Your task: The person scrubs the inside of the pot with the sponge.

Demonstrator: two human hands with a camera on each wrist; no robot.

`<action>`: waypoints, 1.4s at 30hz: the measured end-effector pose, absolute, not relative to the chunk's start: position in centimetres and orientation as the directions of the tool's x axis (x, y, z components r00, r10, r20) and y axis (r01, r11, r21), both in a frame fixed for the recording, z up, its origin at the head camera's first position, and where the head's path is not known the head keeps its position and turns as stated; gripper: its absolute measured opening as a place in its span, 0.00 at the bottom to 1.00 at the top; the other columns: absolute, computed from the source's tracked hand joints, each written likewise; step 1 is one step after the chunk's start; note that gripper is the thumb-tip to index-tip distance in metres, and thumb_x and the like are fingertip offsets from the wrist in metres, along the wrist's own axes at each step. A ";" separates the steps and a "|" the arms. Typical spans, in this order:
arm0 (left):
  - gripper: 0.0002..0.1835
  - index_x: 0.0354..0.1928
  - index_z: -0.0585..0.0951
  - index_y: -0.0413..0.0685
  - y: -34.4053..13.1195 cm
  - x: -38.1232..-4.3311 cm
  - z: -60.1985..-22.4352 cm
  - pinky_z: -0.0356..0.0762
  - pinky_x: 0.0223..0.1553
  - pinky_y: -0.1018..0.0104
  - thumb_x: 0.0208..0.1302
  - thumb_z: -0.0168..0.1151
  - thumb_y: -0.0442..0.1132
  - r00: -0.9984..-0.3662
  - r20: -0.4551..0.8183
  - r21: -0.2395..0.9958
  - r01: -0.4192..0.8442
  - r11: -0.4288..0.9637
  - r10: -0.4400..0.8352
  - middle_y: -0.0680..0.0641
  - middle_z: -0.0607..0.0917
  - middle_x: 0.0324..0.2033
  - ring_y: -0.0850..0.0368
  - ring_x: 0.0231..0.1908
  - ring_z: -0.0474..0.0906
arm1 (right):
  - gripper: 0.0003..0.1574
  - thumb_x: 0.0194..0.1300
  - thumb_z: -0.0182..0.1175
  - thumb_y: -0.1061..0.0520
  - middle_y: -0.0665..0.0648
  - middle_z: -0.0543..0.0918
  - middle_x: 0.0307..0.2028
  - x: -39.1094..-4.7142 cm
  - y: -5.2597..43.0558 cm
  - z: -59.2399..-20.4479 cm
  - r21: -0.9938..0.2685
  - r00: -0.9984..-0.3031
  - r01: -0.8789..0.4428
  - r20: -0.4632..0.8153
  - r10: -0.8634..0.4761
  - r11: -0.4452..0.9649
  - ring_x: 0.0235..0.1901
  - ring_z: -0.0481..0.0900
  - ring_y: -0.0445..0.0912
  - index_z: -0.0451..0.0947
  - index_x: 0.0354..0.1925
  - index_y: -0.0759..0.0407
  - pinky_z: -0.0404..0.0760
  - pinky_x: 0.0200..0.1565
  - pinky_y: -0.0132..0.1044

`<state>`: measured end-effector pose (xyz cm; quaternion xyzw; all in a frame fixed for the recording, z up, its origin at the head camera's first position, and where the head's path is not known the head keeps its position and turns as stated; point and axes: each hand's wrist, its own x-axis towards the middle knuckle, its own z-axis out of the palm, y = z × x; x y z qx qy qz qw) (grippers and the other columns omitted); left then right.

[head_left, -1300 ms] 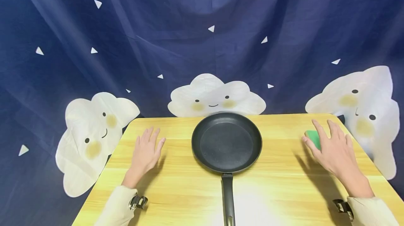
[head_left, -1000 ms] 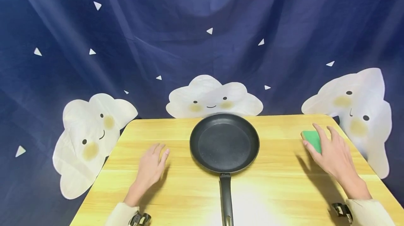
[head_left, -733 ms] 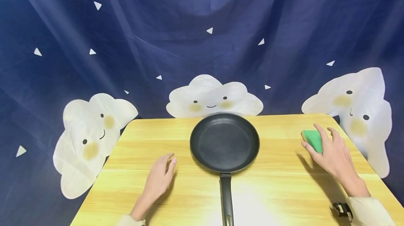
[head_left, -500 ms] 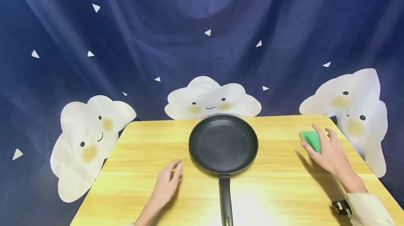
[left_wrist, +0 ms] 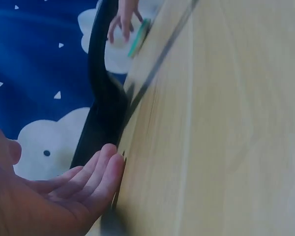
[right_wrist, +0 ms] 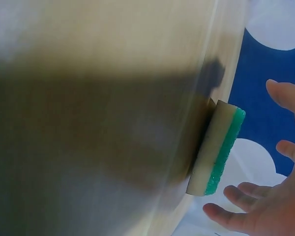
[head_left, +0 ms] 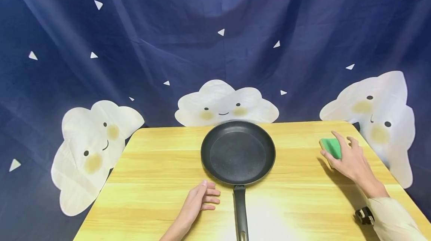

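A black frying pan [head_left: 238, 153] lies on the wooden table, its handle [head_left: 240, 211] pointing toward the person. Left of the handle is the left hand [head_left: 198, 200], fingers extended toward it with a small gap between. In the left wrist view, the left hand [left_wrist: 64, 201] shows a bare palm, and the pan [left_wrist: 103, 118] is just beyond the fingertips. On the right, the right hand [head_left: 351, 162] hovers over a sponge [head_left: 331, 147] with a green top and cream body. The right wrist view shows the right hand [right_wrist: 270, 201] with spread fingers, apart from the sponge [right_wrist: 216, 150].
The light wooden table [head_left: 151, 166] has rounded far corners. Behind it hangs a dark blue curtain [head_left: 188, 39] with white triangles and smiling clouds. A black device [head_left: 364, 215] is strapped at the right cuff.
My left hand has moved right and toward the person, from the table's left side to beside the pan handle, turning as it went. The right hand stays near the sponge.
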<state>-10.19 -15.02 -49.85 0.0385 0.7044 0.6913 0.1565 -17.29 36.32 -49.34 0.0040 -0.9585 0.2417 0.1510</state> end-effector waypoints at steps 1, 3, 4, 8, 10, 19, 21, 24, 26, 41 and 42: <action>0.32 0.62 0.70 0.21 -14.7 -10.1 -49.8 0.88 0.42 0.51 0.85 0.36 0.51 -0.938 -0.189 0.981 -0.192 0.020 0.290 0.30 0.84 0.50 0.38 0.45 0.86 | 0.54 0.68 0.66 0.41 0.90 0.55 0.63 -17.4 36.3 -49.3 -0.460 -0.958 -0.078 0.282 0.062 0.885 0.51 0.61 0.87 0.52 0.79 0.57 0.72 0.23 0.64; 0.33 0.63 0.69 0.21 -14.1 -9.8 -49.7 0.88 0.43 0.53 0.85 0.36 0.52 -0.919 -0.227 0.970 -0.244 -0.011 0.322 0.30 0.84 0.50 0.40 0.45 0.86 | 0.54 0.68 0.66 0.40 0.91 0.55 0.62 -17.6 36.3 -49.2 -0.454 -0.965 -0.071 0.258 0.055 0.888 0.51 0.62 0.88 0.52 0.79 0.57 0.72 0.22 0.62; 0.33 0.64 0.68 0.22 -13.8 -9.7 -49.6 0.88 0.43 0.53 0.85 0.37 0.52 -0.909 -0.245 0.963 -0.270 -0.027 0.336 0.30 0.85 0.50 0.41 0.45 0.87 | 0.54 0.68 0.66 0.39 0.92 0.55 0.62 -17.7 36.4 -49.1 -0.451 -0.968 -0.068 0.246 0.051 0.890 0.50 0.63 0.88 0.52 0.79 0.57 0.72 0.21 0.60; 0.32 0.67 0.65 0.26 -12.3 -9.2 -49.5 0.88 0.44 0.51 0.83 0.43 0.53 -0.869 -0.302 0.922 -0.371 -0.113 0.391 0.33 0.84 0.50 0.44 0.44 0.87 | 0.52 0.69 0.64 0.38 0.94 0.55 0.60 -18.1 36.5 -48.9 -0.438 -0.977 -0.058 0.208 0.038 0.897 0.47 0.64 0.89 0.54 0.77 0.59 0.71 0.20 0.58; 0.31 0.67 0.64 0.29 -11.7 -9.0 -49.4 0.88 0.45 0.49 0.82 0.45 0.53 -0.850 -0.322 0.898 -0.414 -0.151 0.416 0.36 0.84 0.50 0.45 0.44 0.86 | 0.50 0.69 0.64 0.38 0.94 0.55 0.60 -18.2 36.6 -48.8 -0.432 -0.980 -0.053 0.194 0.036 0.900 0.46 0.65 0.88 0.55 0.76 0.59 0.71 0.20 0.56; 0.27 0.60 0.75 0.36 -10.4 -9.2 -50.5 0.88 0.43 0.51 0.80 0.50 0.54 -0.765 -0.356 0.827 -0.525 -0.199 0.537 0.40 0.87 0.47 0.48 0.45 0.86 | 0.48 0.70 0.63 0.37 0.91 0.59 0.58 -18.0 36.6 -49.0 -0.397 -0.986 -0.033 0.161 0.034 0.917 0.42 0.69 0.82 0.58 0.75 0.58 0.70 0.19 0.52; 0.27 0.60 0.75 0.35 -10.3 -9.2 -50.9 0.87 0.45 0.52 0.79 0.51 0.54 -0.736 -0.351 0.811 -0.548 -0.205 0.579 0.38 0.87 0.48 0.47 0.48 0.86 | 0.48 0.70 0.63 0.36 0.91 0.60 0.58 -17.9 36.6 -49.1 -0.390 -0.987 -0.032 0.157 0.032 0.920 0.41 0.70 0.81 0.58 0.74 0.58 0.70 0.19 0.51; 0.28 0.62 0.73 0.33 -10.0 -9.1 -51.1 0.87 0.45 0.54 0.78 0.55 0.52 -0.692 -0.359 0.784 -0.588 -0.200 0.627 0.37 0.86 0.50 0.47 0.49 0.85 | 0.47 0.70 0.63 0.37 0.91 0.60 0.58 -17.8 36.6 -49.3 -0.392 -0.989 -0.032 0.147 0.028 0.919 0.40 0.70 0.81 0.58 0.74 0.57 0.71 0.19 0.51; 0.28 0.64 0.71 0.33 -9.6 -9.0 -51.2 0.87 0.43 0.56 0.76 0.57 0.51 -0.681 -0.361 0.774 -0.600 -0.202 0.637 0.39 0.86 0.49 0.49 0.48 0.85 | 0.46 0.71 0.62 0.38 0.91 0.59 0.58 -17.8 36.7 -49.5 -0.394 -0.990 -0.028 0.137 0.028 0.919 0.41 0.70 0.82 0.57 0.74 0.57 0.72 0.20 0.52; 0.28 0.67 0.65 0.37 -8.7 -8.7 -51.9 0.86 0.29 0.62 0.73 0.63 0.41 -0.687 -0.367 0.726 -0.633 -0.269 0.627 0.46 0.81 0.37 0.58 0.35 0.80 | 0.37 0.75 0.58 0.46 0.92 0.59 0.56 -17.7 36.6 -49.7 -0.390 -0.995 0.003 0.092 0.042 0.921 0.44 0.67 0.84 0.59 0.73 0.57 0.74 0.21 0.62; 0.28 0.66 0.65 0.37 -8.7 -8.5 -51.9 0.86 0.28 0.63 0.72 0.64 0.41 -0.689 -0.364 0.729 -0.630 -0.269 0.627 0.46 0.80 0.37 0.58 0.35 0.80 | 0.37 0.74 0.59 0.47 0.91 0.60 0.55 -17.7 36.6 -49.8 -0.386 -0.995 0.002 0.090 0.039 0.923 0.43 0.67 0.84 0.59 0.73 0.58 0.74 0.22 0.63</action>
